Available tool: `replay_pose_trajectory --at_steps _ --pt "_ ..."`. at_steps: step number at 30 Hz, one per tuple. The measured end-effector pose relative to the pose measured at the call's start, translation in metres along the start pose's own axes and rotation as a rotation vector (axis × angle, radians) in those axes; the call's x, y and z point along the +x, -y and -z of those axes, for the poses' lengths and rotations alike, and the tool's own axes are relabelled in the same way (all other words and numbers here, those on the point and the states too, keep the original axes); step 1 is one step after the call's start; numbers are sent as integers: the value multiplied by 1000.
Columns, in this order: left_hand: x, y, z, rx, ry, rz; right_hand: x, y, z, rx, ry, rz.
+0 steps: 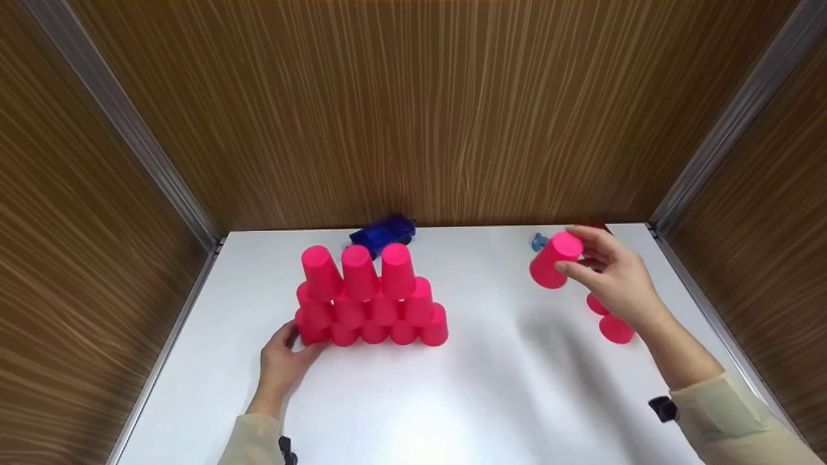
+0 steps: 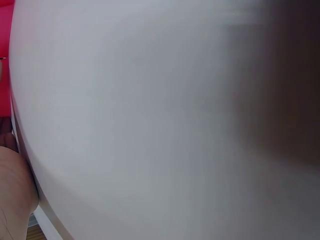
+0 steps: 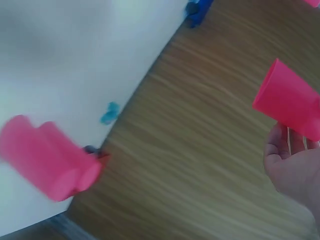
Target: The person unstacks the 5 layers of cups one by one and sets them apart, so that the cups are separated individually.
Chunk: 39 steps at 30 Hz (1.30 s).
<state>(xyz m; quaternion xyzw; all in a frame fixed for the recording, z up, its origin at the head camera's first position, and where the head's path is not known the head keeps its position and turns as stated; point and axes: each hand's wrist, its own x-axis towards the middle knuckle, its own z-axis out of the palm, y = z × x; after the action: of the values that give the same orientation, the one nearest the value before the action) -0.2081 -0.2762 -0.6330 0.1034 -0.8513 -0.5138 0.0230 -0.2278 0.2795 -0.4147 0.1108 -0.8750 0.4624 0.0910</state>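
Note:
Upside-down pink plastic cups form a three-tier stack (image 1: 375, 303) left of centre in the head view, with three cups in the top row. At its lower left corner, my left hand (image 1: 279, 365) holds the end bottom cup (image 1: 313, 334), thumb in front and fingers at the far side. My right hand (image 1: 623, 281) pinches a single pink cup (image 1: 549, 266) by its upper part, raised above the table on the right. That cup (image 3: 290, 102) also shows in the right wrist view. Only a pink edge of the stack (image 2: 4, 30) appears in the left wrist view.
Two more pink cups (image 1: 616, 329) stand on the white table (image 1: 478, 394) below my right hand, partly hidden. Toward the back lie a blue toy car (image 1: 384, 234), a small light-blue figure (image 1: 539, 242) and a red object (image 1: 601, 227). Wood-grain walls (image 1: 426, 116) enclose the table.

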Motion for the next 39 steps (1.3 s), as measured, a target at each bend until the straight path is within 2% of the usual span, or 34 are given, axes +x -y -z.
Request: replay_pose_trajectory --at_steps 6,12,18,27,39 --pt "0 1 -1 3 -7 -8 -20 -29 9 -27 0 -129" --pt "1 1 -3 -5 10 -3 -42 -62 17 -48 -18 -201" --pt "0 1 -3 -24 4 -6 -63 -91 23 -69 -48 -234" --pt "0 0 -2 -19 -6 -8 -91 -124 28 -70 -65 -277" --pt "1 3 -3 -41 -10 -12 -110 -154 34 -107 -55 -360"
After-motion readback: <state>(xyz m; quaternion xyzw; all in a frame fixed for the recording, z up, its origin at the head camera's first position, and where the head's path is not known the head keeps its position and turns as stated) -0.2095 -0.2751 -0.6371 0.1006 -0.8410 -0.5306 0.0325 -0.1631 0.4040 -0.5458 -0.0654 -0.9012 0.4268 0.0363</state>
